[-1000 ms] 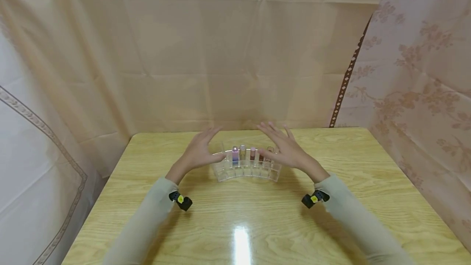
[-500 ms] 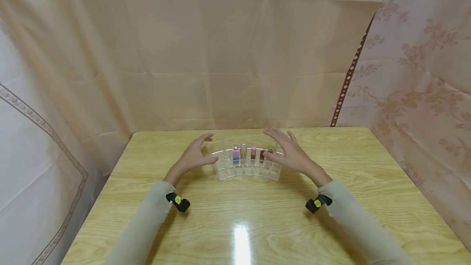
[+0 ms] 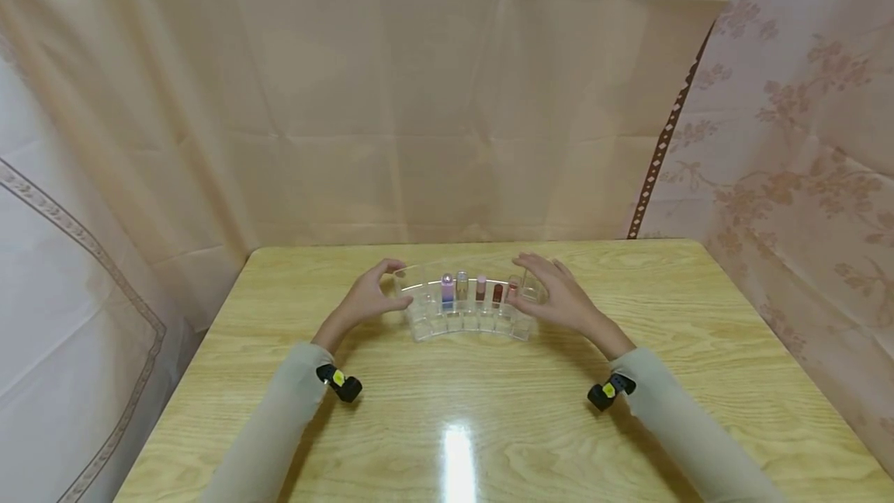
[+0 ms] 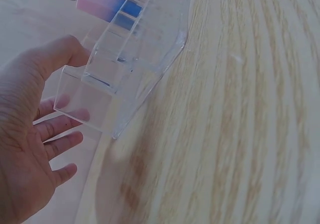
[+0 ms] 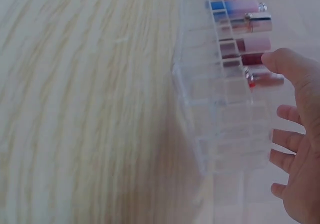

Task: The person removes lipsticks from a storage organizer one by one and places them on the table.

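Observation:
A clear, curved lipstick organizer with stepped compartments stands on the table. Its back row holds several upright lipsticks, among them a pink-and-blue tube, a clear-capped one, a pink-topped one and a dark red one. My left hand grips the organizer's left end, thumb in front and fingers behind the clear wall. At the other end my right hand is spread around the corner, its thumb beside the dark red lipstick. Contact there is unclear.
The wooden table runs back to a beige curtain. A floral curtain hangs on the right and a white cloth on the left. Each wrist wears a black camera strap.
My left hand has drawn back slightly to the organizer's left end, and its fingers have bent in. The right hand has shifted right and lowered toward the right end. The organizer has barely moved.

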`<state>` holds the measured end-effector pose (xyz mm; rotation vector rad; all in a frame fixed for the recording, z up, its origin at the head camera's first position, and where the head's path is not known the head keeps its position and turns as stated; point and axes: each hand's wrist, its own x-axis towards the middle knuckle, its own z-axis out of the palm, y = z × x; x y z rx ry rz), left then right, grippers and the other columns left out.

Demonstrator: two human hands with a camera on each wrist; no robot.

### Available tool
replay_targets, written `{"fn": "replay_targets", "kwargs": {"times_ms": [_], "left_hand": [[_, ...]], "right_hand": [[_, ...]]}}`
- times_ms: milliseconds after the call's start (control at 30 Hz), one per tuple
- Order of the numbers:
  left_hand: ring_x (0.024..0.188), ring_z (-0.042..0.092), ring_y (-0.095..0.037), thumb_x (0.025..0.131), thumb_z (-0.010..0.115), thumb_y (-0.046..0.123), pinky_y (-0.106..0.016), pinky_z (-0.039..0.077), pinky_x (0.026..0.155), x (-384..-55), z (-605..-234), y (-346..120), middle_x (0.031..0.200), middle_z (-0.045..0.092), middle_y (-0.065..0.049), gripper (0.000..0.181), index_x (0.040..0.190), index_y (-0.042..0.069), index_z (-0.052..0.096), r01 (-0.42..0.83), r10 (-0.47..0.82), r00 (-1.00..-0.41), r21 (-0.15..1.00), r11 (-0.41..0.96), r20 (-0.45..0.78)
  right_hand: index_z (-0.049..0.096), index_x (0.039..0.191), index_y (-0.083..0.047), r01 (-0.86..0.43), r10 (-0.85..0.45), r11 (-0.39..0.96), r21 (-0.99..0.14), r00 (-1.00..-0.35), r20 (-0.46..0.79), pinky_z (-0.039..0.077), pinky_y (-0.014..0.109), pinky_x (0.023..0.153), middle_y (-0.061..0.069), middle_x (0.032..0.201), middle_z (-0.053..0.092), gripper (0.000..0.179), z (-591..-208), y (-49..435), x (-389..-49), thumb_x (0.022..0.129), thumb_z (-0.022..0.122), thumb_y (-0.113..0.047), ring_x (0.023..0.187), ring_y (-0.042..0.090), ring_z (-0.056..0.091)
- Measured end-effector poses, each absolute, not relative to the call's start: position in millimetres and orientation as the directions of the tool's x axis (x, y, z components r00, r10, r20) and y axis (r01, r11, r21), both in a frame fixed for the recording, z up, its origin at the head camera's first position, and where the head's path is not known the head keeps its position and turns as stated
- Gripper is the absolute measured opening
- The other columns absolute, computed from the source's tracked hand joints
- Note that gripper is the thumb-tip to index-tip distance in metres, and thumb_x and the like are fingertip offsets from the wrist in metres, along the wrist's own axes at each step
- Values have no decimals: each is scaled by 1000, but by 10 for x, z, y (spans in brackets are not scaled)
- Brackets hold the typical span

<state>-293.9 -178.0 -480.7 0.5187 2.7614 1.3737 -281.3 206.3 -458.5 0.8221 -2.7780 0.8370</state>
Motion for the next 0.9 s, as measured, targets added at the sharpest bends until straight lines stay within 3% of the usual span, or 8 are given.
{"fn": "replay_targets", "kwargs": {"times_ms": [267, 500, 700, 900], "left_hand": [[136, 51, -39, 85, 82, 22, -62, 33, 119, -2932, -4816, -1771, 129, 66, -17, 63, 139, 9, 54, 281, 291, -947, 797, 535, 139], [128, 57, -41, 85, 82, 14, -58, 47, 108, -2959, -4845, -1781, 126, 66, -21, 59, 137, 5, 55, 274, 286, -947, 836, 475, 148], [118, 62, -41, 83, 83, 7, -55, 49, 107, -2984, -4857, -1779, 122, 66, -26, 59, 134, -1, 56, 260, 274, -949, 877, 404, 155], [115, 64, -40, 82, 83, 4, -53, 51, 106, -3001, -4864, -1774, 122, 66, -27, 59, 134, -3, 57, 249, 274, -950, 894, 373, 150]], "right_hand": [[43, 154, -13, -519, -453, 715, -469, -854, 254, 12, 68, 124, 16, 161, 40, 78, -4681, 2140, -2850, 90, 75, -46, 151, 38, 33], [50, 149, -10, -557, -461, 641, -527, -829, 316, 17, 70, 121, 17, 158, 44, 70, -4693, 2111, -2865, 91, 77, -38, 148, 39, 37], [63, 134, -5, -581, -444, 537, -612, -811, 380, 29, 69, 117, 19, 151, 52, 52, -4722, 2069, -2882, 89, 80, -26, 145, 42, 41], [73, 115, -11, -583, -427, 446, -679, -806, 411, 36, 63, 117, 17, 141, 62, 27, -4738, 2037, -2872, 89, 79, -15, 140, 38, 48]]}}
